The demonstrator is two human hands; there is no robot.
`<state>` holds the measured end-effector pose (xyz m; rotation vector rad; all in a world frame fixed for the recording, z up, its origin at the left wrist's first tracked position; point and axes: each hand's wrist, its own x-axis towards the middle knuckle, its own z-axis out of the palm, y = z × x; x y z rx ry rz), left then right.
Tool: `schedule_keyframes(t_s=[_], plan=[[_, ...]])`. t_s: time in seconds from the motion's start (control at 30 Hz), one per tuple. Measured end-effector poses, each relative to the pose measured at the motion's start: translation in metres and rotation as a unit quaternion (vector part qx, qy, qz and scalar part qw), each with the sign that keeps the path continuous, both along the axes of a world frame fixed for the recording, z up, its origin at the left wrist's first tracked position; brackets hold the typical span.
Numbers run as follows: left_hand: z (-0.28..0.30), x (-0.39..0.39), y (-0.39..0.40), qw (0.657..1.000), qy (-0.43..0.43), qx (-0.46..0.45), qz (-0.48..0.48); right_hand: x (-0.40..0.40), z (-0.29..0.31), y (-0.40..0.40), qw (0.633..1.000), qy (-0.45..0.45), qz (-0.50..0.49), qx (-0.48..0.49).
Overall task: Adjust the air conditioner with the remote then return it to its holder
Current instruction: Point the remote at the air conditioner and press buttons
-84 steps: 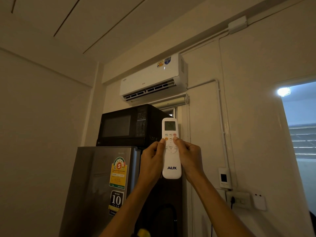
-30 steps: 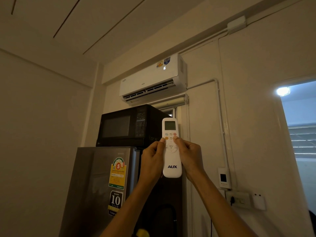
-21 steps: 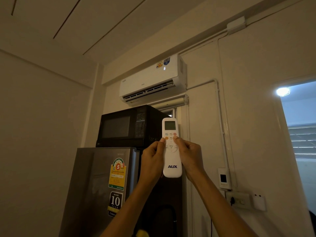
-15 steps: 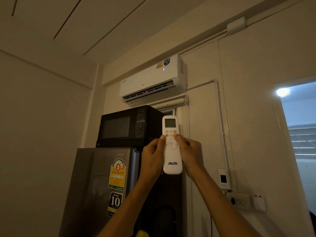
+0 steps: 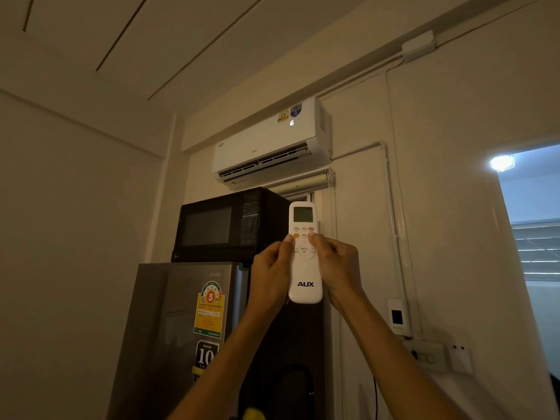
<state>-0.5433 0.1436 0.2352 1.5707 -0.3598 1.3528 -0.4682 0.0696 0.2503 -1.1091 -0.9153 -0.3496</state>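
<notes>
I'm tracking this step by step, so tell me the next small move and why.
Probably press once more with the right hand, whose thumb already rests on the button row of the remote. Both hands, the left hand included, hold it upright toward the air conditioner, whose display glows. Only afterwards lower it toward its holder.

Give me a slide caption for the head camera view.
Both hands, left and right, aim a white AUX remote at the wall air conditioner.

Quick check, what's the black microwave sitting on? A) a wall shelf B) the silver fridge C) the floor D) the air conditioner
B: the microwave rests directly on top of the silver fridge, below the wall-mounted air conditioner.
</notes>
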Motion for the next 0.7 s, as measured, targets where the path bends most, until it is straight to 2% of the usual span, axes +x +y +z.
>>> schedule_keyframes(t_s=[0.7], plan=[[-0.0019,-0.0025,-0.0051,1.000,-0.004,-0.003,0.002,-0.0073,-0.0021,-0.0077,1.000,0.006,0.013,-0.008]])
